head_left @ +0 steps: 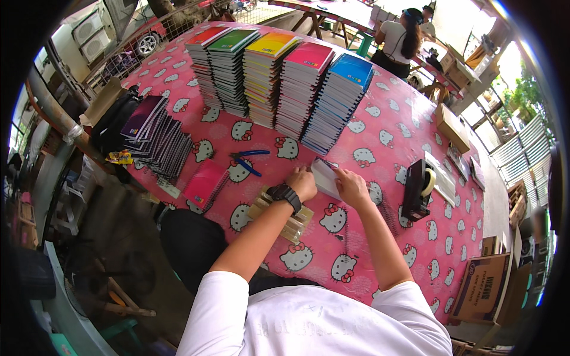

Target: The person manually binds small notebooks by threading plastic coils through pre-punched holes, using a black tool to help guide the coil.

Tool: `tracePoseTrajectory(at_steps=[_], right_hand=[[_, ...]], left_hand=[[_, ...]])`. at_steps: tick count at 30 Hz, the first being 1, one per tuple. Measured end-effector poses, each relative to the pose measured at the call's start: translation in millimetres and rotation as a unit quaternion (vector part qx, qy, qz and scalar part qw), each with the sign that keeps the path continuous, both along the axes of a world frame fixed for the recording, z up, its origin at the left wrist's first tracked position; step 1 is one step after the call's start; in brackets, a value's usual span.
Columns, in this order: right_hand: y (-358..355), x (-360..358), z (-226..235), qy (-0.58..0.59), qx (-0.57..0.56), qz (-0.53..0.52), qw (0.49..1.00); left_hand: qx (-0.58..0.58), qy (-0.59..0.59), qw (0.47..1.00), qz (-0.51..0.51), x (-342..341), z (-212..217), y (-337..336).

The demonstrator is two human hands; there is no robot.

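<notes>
A small pad of white pages (325, 179) lies on the table between my hands. My left hand (302, 183), with a black watch on its wrist, is closed at the pad's left edge; whatever its fingers pinch is hidden. My right hand (351, 187) grips the pad's right side, fingers bent over its upper edge. Just below my left hand sits a slatted wooden block (298, 226), partly under my forearm. Blue-handled pliers (247, 161) rest farther left, beside a pink spiral notebook (206, 185). Thin dark binding coils (389, 215) lie right of my right forearm.
Tall stacks of spiral notebooks, including a yellow one (268, 77) and a blue one (338, 101), stand at the far side. Purple notebooks (157, 139) are piled at left. A black tape dispenser (418, 191) stands right; a cardboard box (484, 288) is beyond the table edge.
</notes>
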State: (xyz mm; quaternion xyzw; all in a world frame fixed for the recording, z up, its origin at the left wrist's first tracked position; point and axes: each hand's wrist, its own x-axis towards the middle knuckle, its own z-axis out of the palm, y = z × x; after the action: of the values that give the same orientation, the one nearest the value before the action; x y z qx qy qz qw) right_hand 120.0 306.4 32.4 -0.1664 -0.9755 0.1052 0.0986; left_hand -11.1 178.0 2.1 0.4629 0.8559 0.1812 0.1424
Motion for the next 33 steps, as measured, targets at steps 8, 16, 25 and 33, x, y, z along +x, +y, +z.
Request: tracePoseTrajectory(at_steps=[8,16,25,33], right_hand=[[1.8,2.5,-8.6,0.026,0.002,0.006,1.0],[0.5,4.8,-10.2,0.032,0.007,0.001,0.999],[-14.9,32.8,2.0,0.327,-0.03,-0.138,0.934],[-115.4,48.1,6.2,0.202,-0.49,-0.039,0.847]], left_hand=[[-0.022,0.037,0.999,0.018,9.7,11.8,2.1],[0.15,-0.412,0.882,0.17,-42.2,-11.0,40.5],[0.28,-0.45,0.845,0.064,-46.6,22.9,0.7],[0.298,-0.454,0.838,-0.047,-38.3,59.1,-110.8]])
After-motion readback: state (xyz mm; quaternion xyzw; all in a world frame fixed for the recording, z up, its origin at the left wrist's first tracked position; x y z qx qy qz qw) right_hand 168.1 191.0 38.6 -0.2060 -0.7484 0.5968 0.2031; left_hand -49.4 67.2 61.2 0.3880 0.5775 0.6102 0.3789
